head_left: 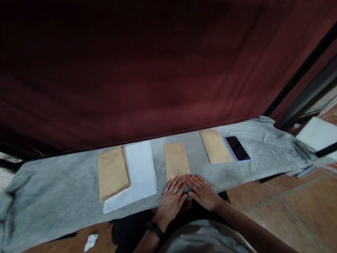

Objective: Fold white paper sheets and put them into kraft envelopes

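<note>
A brown paper envelope (176,158) lies flat on the grey cloth straight in front of me. Across its near end rests my left hand (172,195), palm down with fingers stretched out. My right hand (202,191) lies flat beside it, its fingertips on the envelope's near right corner. The two hands almost meet at the index fingers, and neither grips anything. To the left, a stack of brown envelopes (112,171) sits partly over white paper sheets (141,170). Another brown envelope (216,146) lies to the right.
A phone (237,148) lies right of the far envelope. Grey cloth (60,191) covers the narrow bench. Behind it hangs a dark red curtain (157,83). Dark metal bars (310,61) slant at both sides. On the tiled floor lies a crumpled white scrap (90,241).
</note>
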A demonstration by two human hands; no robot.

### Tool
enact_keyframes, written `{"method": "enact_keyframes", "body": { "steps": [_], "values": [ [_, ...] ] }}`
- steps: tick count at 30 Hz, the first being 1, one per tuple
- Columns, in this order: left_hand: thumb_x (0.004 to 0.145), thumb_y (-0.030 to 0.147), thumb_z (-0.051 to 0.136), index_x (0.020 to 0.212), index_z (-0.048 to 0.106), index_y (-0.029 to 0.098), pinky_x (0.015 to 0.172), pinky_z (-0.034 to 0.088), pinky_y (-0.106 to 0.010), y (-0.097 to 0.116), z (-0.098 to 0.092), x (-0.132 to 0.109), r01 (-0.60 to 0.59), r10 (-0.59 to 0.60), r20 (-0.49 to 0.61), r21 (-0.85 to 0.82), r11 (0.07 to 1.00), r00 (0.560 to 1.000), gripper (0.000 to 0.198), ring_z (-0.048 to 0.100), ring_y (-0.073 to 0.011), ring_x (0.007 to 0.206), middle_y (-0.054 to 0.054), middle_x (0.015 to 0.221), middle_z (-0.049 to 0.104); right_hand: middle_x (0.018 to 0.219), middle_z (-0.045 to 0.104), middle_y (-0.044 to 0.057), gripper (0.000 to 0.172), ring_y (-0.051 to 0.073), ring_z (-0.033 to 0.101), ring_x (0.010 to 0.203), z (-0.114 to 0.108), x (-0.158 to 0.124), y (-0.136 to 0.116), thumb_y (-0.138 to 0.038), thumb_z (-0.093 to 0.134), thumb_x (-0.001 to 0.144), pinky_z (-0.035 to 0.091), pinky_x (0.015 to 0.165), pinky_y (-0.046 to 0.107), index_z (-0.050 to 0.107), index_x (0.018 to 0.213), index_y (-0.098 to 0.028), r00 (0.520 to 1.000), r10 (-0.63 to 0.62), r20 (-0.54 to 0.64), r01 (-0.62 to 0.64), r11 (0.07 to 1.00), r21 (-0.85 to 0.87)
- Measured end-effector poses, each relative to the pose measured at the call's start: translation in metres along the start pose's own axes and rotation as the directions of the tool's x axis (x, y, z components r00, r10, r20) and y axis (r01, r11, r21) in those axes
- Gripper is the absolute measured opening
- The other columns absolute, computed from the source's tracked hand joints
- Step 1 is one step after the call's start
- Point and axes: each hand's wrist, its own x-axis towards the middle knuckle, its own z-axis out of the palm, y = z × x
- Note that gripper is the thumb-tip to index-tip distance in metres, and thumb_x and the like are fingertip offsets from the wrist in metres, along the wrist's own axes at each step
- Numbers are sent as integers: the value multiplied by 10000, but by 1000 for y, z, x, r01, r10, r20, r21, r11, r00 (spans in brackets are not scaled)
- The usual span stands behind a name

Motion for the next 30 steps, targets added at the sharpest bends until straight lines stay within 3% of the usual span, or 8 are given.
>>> {"method": "enact_keyframes", "body": {
  "steps": [15,24,30],
  "values": [
    [1021,426,421,1500,401,252,1224,274,-448,0,-3,3,-7,7,22,34,999,1000,509,336,-210,1471,-19,1584,396,1536,455,83,537,218,430,1416,-5,3,-2,-284,427,1017,353,1195,465,350,1537,-177,999,32,25,-32,999,15],
    [1016,474,414,1493,416,263,1210,302,-440,1,-5,3,-6,5,6,43,999,1000,522,331,-206,1473,-10,1593,381,1504,502,68,473,199,474,1379,4,2,-8,-246,441,1010,319,1210,432,458,1480,-190,994,87,-71,-94,991,-92],
    [1029,433,396,1437,494,218,1159,377,-420,6,-7,10,38,-37,-37,19,999,999,472,437,-205,1404,-47,1497,519,1508,496,59,465,198,478,1375,-3,3,-12,-239,439,1018,319,1206,424,457,1480,-198,990,112,-81,-120,987,-103]
  ]
}}
